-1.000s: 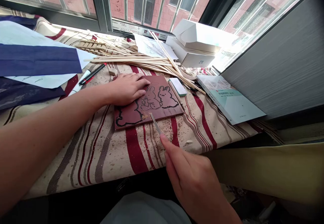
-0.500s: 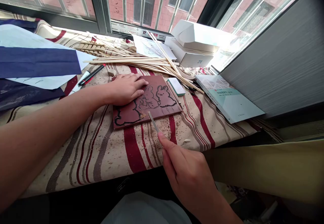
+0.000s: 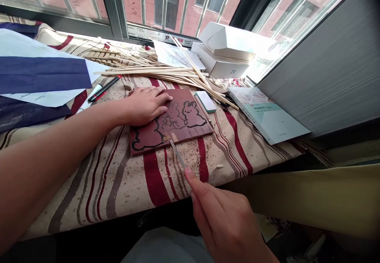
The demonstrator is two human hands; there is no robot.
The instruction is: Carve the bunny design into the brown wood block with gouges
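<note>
A reddish-brown carving board [image 3: 177, 122] lies on the striped cloth, with bear- and rabbit-like figures outlined on it in dark lines. My left hand [image 3: 147, 105] rests flat across its upper left part, fingers stretched out, hiding some of the drawing. In my right hand [image 3: 222, 211] is a thin metal carving chisel [image 3: 178, 155], its handle hidden in my closed fingers. The blade's tip is at the board's near edge, beside a pale bare patch [image 3: 174, 137] in the surface. Small shavings lie around the tip and on the cloth.
Behind the board are many thin wooden strips [image 3: 154, 70] and a drawing on paper [image 3: 172, 54]. An eraser-like white and green block [image 3: 206, 101] touches its right side. A book [image 3: 268, 114], a white box [image 3: 225, 63] and pens [image 3: 104, 88] lie around. The cloth's front edge is close.
The chisel and my right hand have drawn back slightly toward me, the tip now nearer the board's front edge. A pale patch shows where the surface was brown. My left hand stays on the board.
</note>
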